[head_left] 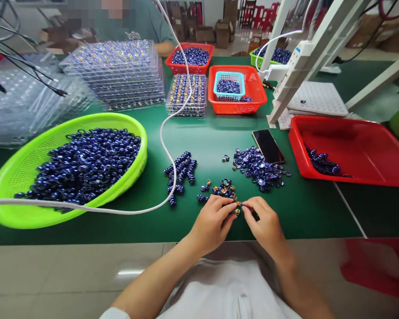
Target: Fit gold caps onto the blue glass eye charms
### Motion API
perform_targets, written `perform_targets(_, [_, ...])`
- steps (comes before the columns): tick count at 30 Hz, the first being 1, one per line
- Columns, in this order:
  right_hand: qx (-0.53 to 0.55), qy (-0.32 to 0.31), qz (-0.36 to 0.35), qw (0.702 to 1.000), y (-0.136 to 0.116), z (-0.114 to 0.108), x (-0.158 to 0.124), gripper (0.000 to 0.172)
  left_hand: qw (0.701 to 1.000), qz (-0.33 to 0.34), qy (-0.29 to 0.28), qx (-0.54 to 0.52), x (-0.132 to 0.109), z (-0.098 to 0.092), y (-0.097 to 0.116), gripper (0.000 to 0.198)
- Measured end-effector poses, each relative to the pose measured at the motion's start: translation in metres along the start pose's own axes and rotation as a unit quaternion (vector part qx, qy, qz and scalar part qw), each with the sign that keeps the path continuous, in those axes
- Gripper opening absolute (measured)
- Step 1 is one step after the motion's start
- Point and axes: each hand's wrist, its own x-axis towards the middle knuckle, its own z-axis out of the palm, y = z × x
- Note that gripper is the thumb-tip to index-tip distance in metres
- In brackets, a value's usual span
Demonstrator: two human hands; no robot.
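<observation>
My left hand and my right hand meet near the front of the green table, fingertips pinched close together. Between them is a small gold-and-dark part, mostly covered by the fingers; its exact kind is unclear. Another small part with a yellow-green middle shows just below, by the left fingers. Just beyond the hands lies a small pile of blue and gold parts. Stacked rows of shiny blue ring-like pieces rest to the left. A heap of blue caps spreads to the right.
A green basket of blue ring-like pieces stands left. A white cable crosses the table. A phone touches the cap heap. Red trays, clear stacked trays and a white post stand around; a person sits opposite.
</observation>
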Motion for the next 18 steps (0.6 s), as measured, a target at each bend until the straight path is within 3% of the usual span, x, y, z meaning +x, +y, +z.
perform_targets(4, [0.168,0.000,0.075,0.983,-0.004,-0.006,-0.004,0.009,0.995,-0.057,0.006,-0.087,0.003,-0.002,0.003,0.036])
perform_targets(9, [0.347,-0.039,0.135,0.927,-0.005,-0.005,-0.005,0.009,0.953,-0.180,-0.045,-0.240,0.009,-0.009,0.008,0.020])
perform_targets(14, [0.364,-0.047,0.128,0.921,-0.007,-0.005,-0.007,0.007,0.878,-0.311,-0.061,-0.359,0.010,-0.009,0.010,0.016])
perform_targets(18, [0.256,-0.091,0.009,0.962,-0.016,-0.016,-0.005,0.043,0.822,-0.355,-0.090,-0.435,0.011,-0.015,0.012,0.015])
